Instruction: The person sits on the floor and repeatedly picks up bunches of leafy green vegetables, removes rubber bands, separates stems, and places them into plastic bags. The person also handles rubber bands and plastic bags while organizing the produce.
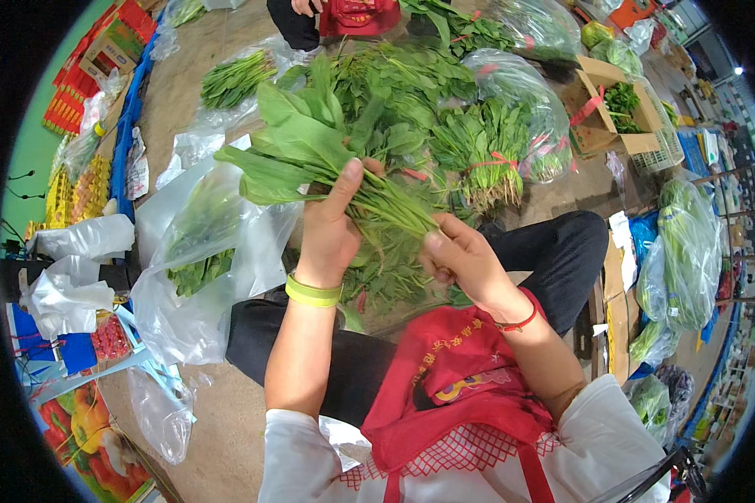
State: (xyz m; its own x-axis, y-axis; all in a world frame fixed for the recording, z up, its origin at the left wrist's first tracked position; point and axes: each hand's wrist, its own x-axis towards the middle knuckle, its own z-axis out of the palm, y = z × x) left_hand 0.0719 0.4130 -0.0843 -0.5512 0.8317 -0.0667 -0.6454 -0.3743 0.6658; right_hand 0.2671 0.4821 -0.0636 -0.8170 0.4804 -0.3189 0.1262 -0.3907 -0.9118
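A: What do we have in front of us, with the heap of loose greens [419, 80] as our landmark?

B: We have one leafy bunch [306, 151] lifted over the near side of the heap, its broad leaves toward the left and its stems slanting down to the right.

A: And how do our hands stand?

B: Our left hand [334, 214], with a yellow-green band [313, 292] at the wrist, is closed around the stems just below the leaves, thumb on top. Our right hand [461, 256], with a red string [518, 320] at the wrist, pinches the stem ends between thumb and fingers.

A: What do we see around the heap?

B: At its right side a bunch tied with red tape [482, 155] rests on the floor [235, 411], roots toward us. Farther right of the heap we find an open cardboard box [637, 144] with greens inside. Left of the heap, near us, lies a clear plastic bag [176, 323] with leaves in it, and beyond that, also left, a sheaf of greens [237, 80] lies on plastic.

A: Anyone across from us?

B: Yes, past the heap's far edge we glimpse another person's hand [308, 7].
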